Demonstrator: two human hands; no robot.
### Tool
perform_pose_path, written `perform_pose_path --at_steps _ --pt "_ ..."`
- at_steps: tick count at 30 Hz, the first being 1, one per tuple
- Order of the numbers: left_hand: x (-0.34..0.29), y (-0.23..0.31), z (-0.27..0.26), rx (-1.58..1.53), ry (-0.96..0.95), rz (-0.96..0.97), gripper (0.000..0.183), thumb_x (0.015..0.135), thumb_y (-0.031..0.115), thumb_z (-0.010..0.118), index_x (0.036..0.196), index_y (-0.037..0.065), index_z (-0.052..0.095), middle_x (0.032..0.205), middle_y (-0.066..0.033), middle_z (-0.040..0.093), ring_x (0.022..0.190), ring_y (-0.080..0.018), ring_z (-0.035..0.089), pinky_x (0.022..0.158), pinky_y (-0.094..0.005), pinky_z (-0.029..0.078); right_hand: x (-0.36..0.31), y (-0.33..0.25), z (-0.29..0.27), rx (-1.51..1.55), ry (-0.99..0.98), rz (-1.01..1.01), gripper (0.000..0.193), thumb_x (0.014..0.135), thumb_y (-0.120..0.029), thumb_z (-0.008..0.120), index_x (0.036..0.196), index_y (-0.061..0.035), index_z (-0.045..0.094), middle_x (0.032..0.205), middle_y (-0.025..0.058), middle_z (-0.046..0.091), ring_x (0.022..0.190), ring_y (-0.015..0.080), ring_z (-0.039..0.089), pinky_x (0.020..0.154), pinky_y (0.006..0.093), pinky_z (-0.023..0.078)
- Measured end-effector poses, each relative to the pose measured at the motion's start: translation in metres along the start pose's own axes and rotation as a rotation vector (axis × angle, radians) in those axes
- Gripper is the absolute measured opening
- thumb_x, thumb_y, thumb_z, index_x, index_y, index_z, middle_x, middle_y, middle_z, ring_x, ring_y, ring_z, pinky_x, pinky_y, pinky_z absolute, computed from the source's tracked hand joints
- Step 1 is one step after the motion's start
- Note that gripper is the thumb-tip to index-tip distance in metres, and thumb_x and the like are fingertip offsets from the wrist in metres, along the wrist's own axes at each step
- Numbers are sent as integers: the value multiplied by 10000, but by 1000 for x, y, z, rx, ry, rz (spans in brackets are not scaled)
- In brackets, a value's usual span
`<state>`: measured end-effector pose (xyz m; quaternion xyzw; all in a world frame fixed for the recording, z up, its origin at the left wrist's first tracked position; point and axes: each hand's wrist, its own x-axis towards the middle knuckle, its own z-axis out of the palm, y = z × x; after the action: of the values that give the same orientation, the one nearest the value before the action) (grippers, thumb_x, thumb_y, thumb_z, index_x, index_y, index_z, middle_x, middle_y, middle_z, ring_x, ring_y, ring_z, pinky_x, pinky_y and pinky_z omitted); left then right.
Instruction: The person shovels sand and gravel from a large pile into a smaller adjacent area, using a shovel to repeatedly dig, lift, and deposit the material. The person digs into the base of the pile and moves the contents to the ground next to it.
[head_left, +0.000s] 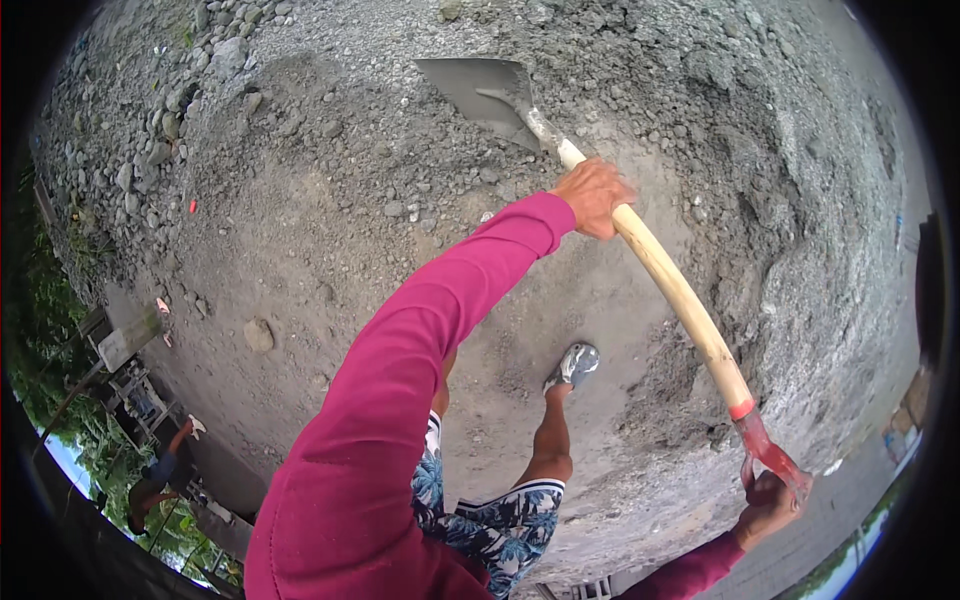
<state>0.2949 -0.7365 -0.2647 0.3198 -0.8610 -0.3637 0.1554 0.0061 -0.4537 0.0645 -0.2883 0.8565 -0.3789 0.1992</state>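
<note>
A shovel (680, 285) with a pale wooden shaft reaches across the view, its flat grey blade (470, 88) at the far end over gravelly ground. My left hand (595, 197) is wrapped round the shaft a short way behind the blade's socket. At the near right, my right hand (770, 507) is closed on the red grip (768, 450) at the shaft's other end. The blade lies close to the loose grey gravel (370, 140); whether it touches cannot be made out. No load shows on its visible face.
Heaped gravel (740, 150) rises on the right, and larger stones (150, 150) lie scattered at the far left. A single rounded stone (258, 335) sits left of my arm. My shoe (573, 366) stands on packed dirt. Another person (160, 478) is at the lower left.
</note>
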Motion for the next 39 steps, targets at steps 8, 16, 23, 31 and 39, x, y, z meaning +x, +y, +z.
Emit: perform_pose_path --at_steps 8,16,23,31,39 --pt "-161 19 2 99 31 -91 349 495 214 711 826 113 657 809 -70 583 841 -305 554 757 -425 424 -83 32 -3 -25 -81 -51 295 815 -225 691 739 -49 467 614 50 510 564 134 499 529 238 394" --pt "-24 127 -92 85 180 257 262 493 197 708 734 125 634 688 0 504 719 -197 516 666 -356 402 -102 -30 -81 263 216 84 243 769 -216 617 814 -32 465 604 25 444 519 119 445 527 246 400" --pt "97 169 -163 96 330 422 142 569 234 714 662 160 636 632 3 552 641 -188 552 632 -360 415 -23 -92 -78 116 258 -66 222 773 -206 595 828 -30 472 606 24 453 495 118 436 510 260 417" --pt "-66 -22 -81 0 247 -13 560 617 227 664 1163 115 614 1245 -191 562 1226 -322 470 1047 -427 362 -36 -5 49 41 -104 -304 286 795 -186 680 751 -68 423 680 77 519 633 140 500 566 266 432" --pt "57 142 -169 158 421 435 187 537 241 736 670 161 631 648 27 535 671 -154 539 609 -327 401 -67 -71 -88 210 262 -53 261 789 -301 573 785 -64 463 628 25 446 546 137 449 481 295 425"
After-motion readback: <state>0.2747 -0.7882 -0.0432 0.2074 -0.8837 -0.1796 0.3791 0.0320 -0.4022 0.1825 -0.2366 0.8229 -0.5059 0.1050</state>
